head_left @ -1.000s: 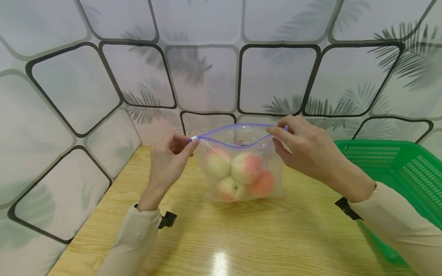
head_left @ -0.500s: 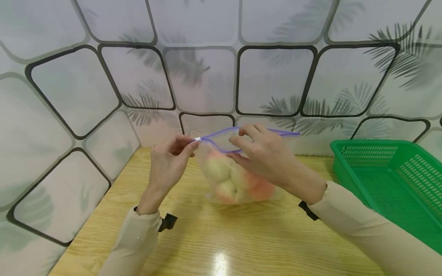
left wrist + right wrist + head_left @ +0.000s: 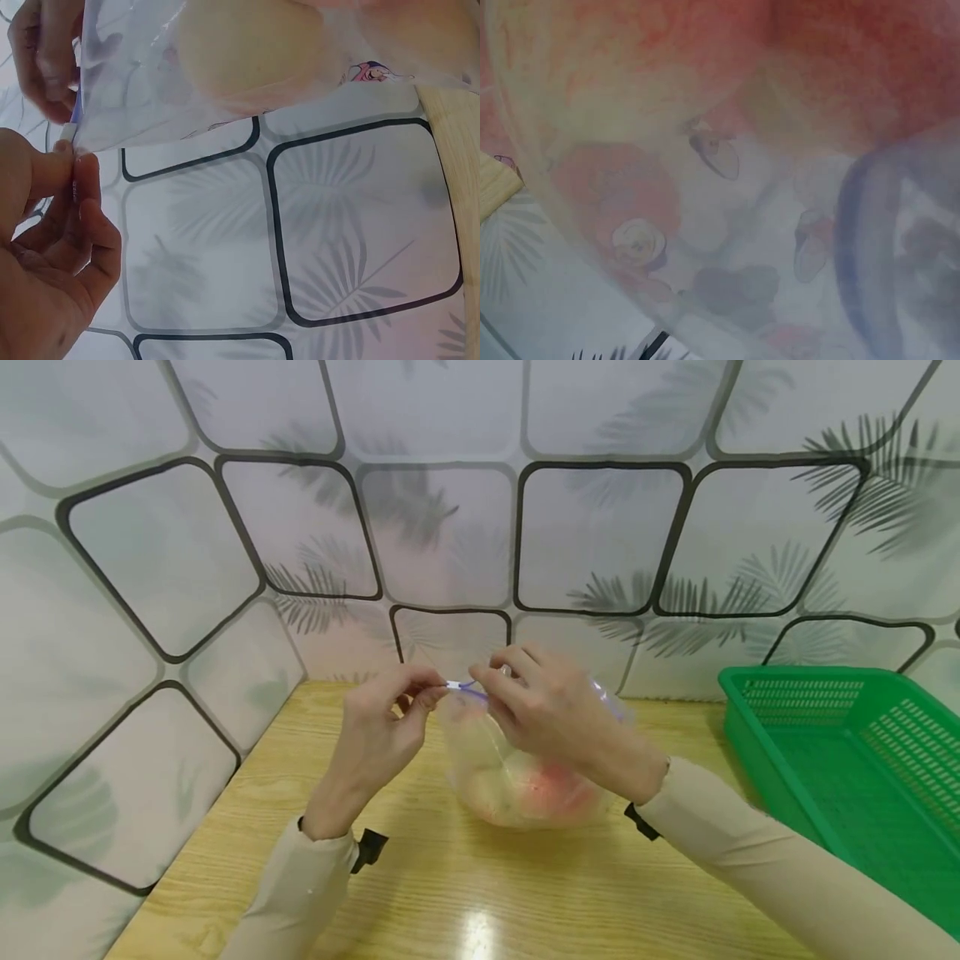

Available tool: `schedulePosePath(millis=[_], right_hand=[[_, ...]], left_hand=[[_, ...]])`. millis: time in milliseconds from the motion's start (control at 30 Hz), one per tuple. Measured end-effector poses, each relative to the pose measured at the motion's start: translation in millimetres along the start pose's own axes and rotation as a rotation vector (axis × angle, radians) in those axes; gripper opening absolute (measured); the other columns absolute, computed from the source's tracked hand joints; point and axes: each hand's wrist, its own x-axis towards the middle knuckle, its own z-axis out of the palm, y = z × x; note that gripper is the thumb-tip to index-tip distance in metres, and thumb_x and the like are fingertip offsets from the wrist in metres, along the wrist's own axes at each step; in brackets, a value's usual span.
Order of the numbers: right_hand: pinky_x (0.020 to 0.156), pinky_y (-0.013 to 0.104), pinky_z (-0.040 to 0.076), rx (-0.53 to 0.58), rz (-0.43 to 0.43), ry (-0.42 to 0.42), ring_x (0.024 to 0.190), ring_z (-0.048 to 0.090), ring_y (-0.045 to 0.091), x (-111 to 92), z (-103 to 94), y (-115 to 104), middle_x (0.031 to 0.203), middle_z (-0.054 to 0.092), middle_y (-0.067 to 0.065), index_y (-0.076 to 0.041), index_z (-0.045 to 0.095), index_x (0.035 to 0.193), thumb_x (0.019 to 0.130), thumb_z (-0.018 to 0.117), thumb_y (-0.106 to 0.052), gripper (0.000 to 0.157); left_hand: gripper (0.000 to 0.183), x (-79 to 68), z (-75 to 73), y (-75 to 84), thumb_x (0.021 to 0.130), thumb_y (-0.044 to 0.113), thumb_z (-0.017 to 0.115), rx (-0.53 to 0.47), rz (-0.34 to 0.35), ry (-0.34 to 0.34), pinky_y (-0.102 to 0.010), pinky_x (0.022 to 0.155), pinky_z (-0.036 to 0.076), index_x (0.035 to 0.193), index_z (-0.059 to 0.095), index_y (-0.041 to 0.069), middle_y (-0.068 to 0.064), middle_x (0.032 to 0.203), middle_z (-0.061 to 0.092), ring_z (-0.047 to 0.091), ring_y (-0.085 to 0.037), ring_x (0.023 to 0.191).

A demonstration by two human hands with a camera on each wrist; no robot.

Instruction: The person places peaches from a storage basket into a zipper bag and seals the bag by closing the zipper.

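A clear zipper bag (image 3: 487, 781) with a purple seal stands on the table, several red-and-yellow peaches (image 3: 551, 789) inside it. My left hand (image 3: 378, 727) pinches the bag's top left corner beside the white slider (image 3: 453, 686); in the left wrist view thumb and fingertips meet on that corner. Just right of the slider, my right hand (image 3: 551, 714) pinches the purple seal between thumb and fingers. It hides much of the bag's mouth. The right wrist view is filled by the printed bag film and blurred peaches (image 3: 630, 67).
A green plastic basket (image 3: 810, 785) stands on the right side of the wooden table (image 3: 420, 893). Behind and to the left rises a pale wall covering (image 3: 600, 535) with dark outlines and leaf prints.
My right hand has moved left along the bag's mouth from its right end to near the slider. The left hand has shifted slightly right and down. The bag's right top has folded inward.
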Motion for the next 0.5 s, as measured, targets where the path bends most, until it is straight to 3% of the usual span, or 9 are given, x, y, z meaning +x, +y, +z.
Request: schedulePosePath(millis=[167,367,500], right_hand=[[0.073,0.034,0.058,0.032,0.052,-0.114,0.089,0.066,0.027,-4,-9.2,-5,0.108,0.071,0.012,-0.007,0.07,0.121,0.094,0.071,-0.037,0.04],[0.065,0.033,0.055,0.143,0.171,-0.191,0.089,0.062,0.025,-18,-38.9,-12,0.101,0.068,0.007,-0.011,0.073,0.114,0.087,0.08,-0.029,0.033],[0.063,0.033,0.055,0.163,0.213,-0.203,0.091,0.064,0.025,-25,-56.6,-9,0.101,0.069,0.008,-0.011,0.075,0.112,0.084,0.082,-0.028,0.034]], left_hand=[[0.005,-2.0,-1.0,-2.1,0.092,0.001,0.074,-0.026,-0.064,-0.02,-0.021,0.06,0.051,0.093,0.07,0.004,-0.004,0.081,0.07,0.061,-0.011,0.068],[0.006,-6.6,-6.9,-22.9,0.095,0.004,0.071,-0.103,-0.338,-0.04,-0.018,0.055,0.049,0.099,0.068,0.001,-0.011,0.086,0.072,0.067,-0.011,0.07],[0.007,-15.7,-10.3,-36.9,0.097,0.004,0.067,-0.172,-0.466,-0.12,-0.021,0.051,0.051,0.101,0.065,-0.001,-0.016,0.093,0.07,0.067,-0.005,0.065]])
